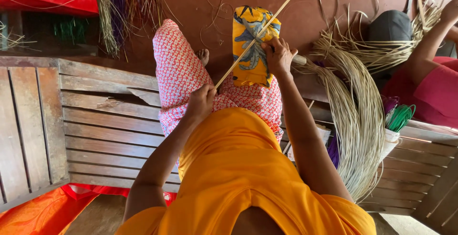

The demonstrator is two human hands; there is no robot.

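- Left hand [201, 102] pinches the lower end of a long cane strip [260, 31] over the lap.
- Right hand [278, 56] is closed on what seems a knife handle [299, 60], against the strip atop the yellow cloth [250, 44].
- Cane bundle [358, 116] lies along the wooden bench's [105, 130] right edge.

Seen from above, both of the person's bare arms reach forward and down over the lap. The left hand [201, 102] sits lower and nearer the body, fingers curled shut in a pinch, knuckles up. The right hand [278, 56] lies farther out and slightly higher, fist closed, back of hand upward, forearm angled inward.
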